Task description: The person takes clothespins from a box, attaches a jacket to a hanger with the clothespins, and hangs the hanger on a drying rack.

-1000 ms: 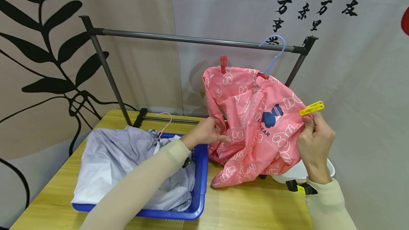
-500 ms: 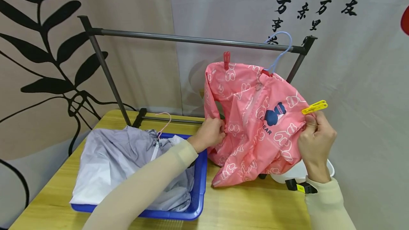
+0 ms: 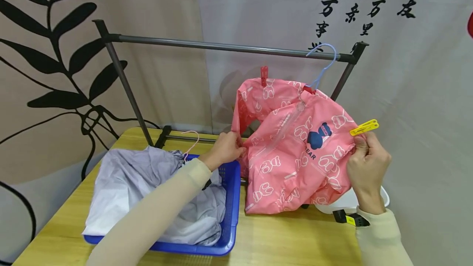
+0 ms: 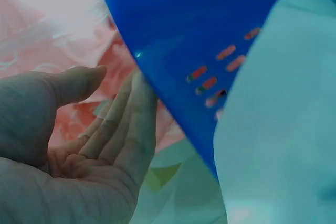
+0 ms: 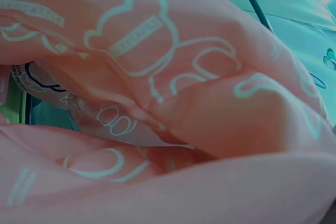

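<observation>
above table (image 3: 288,243), pink jacket (image 3: 284,151) hangs between left fingers (image 4: 140,119) and right fingers (image 3: 374,145).

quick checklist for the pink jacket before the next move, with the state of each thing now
1. Right hand holding the pink jacket: ok, grips its edge just below the yellow clip.
2. Left hand gripping: not ok, thumb and fingers are apart in the left wrist view.
3. Red clip on the jacket's top edge: ok.
4. Blue hanger seated securely on the rack bar: cannot tell.
</observation>
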### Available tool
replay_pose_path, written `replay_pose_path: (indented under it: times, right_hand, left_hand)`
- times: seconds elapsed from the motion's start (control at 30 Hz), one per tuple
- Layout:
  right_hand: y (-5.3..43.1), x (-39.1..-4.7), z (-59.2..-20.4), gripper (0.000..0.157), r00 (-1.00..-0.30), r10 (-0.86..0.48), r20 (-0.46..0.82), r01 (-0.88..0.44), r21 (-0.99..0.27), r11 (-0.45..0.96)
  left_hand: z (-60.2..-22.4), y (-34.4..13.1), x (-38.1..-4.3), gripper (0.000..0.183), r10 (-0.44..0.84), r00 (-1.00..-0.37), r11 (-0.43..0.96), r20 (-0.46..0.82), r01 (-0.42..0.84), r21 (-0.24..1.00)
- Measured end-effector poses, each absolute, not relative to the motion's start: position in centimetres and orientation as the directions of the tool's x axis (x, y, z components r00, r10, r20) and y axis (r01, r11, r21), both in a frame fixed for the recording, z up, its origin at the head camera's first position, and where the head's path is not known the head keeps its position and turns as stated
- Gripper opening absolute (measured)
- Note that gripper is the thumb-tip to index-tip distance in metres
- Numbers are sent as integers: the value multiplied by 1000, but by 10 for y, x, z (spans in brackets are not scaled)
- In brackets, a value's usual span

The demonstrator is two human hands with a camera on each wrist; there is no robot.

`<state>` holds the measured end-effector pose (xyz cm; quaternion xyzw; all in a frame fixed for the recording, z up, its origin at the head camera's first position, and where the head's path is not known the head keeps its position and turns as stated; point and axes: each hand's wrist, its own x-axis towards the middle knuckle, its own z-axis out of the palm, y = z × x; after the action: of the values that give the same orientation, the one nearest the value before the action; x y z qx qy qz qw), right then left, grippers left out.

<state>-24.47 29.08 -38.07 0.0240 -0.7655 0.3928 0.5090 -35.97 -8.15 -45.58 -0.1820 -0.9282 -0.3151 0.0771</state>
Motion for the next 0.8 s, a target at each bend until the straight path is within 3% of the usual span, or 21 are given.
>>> replay_pose_path:
  times: [0.2, 0.8]
  right_hand:
    - [290, -245, -383, 27, -495, 323, 807, -456, -557, 694]
    - [290, -243, -388, 25, -525, 303, 796, -479, -570, 668]
  left_hand:
    - [-408, -98, -315, 13, 263, -928, 741, 263, 369, 561]
    - [-375, -221, -300, 23, -15, -920, 775, 393, 238, 586]
